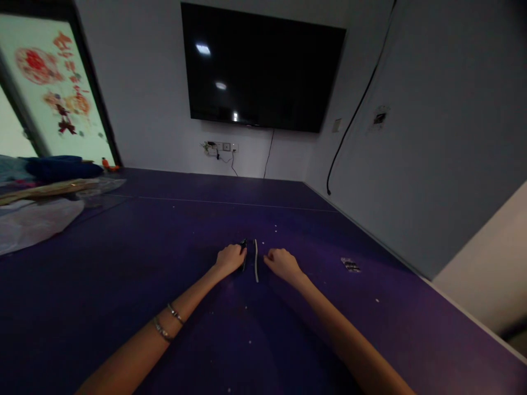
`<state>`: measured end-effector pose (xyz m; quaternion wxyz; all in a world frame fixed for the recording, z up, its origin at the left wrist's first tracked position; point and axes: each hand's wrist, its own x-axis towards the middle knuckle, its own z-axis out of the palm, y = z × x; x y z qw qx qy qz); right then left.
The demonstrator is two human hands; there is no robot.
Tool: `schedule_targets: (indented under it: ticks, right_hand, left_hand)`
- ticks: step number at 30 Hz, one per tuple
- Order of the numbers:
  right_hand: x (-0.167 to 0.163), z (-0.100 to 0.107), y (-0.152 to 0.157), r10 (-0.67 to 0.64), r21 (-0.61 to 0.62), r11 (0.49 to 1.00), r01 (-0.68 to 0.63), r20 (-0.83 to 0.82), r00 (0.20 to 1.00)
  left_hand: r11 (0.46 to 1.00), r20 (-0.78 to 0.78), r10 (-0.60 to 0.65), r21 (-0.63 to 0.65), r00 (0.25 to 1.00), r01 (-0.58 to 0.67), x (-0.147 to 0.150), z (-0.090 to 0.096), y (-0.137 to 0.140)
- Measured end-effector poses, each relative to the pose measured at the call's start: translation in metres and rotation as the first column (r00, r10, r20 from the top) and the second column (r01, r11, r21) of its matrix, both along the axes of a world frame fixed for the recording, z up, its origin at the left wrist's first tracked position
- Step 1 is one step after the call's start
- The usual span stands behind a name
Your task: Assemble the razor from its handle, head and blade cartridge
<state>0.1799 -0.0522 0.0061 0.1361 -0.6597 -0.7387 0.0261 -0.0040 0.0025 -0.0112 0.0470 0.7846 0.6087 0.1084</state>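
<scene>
My left hand [230,259] is closed round a small, thin dark object [244,243], whose kind I cannot make out; its upper end sticks out past the fingers. Just right of it, a pale, slim strip like a short piece of cable [256,263] lies lengthwise on the purple surface [185,230]. My right hand [284,263] is on the other side of the strip, apart from it, with its fingers curled in. Whatever those fingers may hold is hidden. Two bracelets [168,323] circle my left forearm.
A small dark-and-silver packet [351,265] lies to the right, and tiny white bits are scattered about. Clear plastic bags [41,219] and dark blue cloth [61,167] are at the left. A black cable [362,99] hangs down the right wall. Ahead is a television [263,71].
</scene>
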Motion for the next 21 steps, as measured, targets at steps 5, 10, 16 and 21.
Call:
schedule_targets:
  ticks: [5,10,16,21]
  right_hand:
    - [0.079,0.014,-0.01,0.197,0.013,0.98,-0.197,-0.09,0.976]
    - [0.168,0.022,-0.025,0.128,-0.022,0.991,-0.131,-0.098,0.987]
    - [0.247,0.024,-0.035,0.024,-0.171,0.985,-0.017,0.039,0.999]
    - [0.271,0.022,-0.033,0.008,-0.258,0.966,0.022,0.117,0.993]
  left_hand:
    - [1.0,0.014,0.013,0.013,1.0,-0.013,-0.011,0.003,0.006]
    - [0.999,0.05,0.032,0.013,0.998,-0.032,-0.017,0.001,0.011]
    - [0.999,0.053,0.015,0.027,0.998,-0.017,-0.019,0.001,0.011]
    - [0.999,0.01,0.025,0.037,1.0,-0.026,-0.02,0.0,0.007]
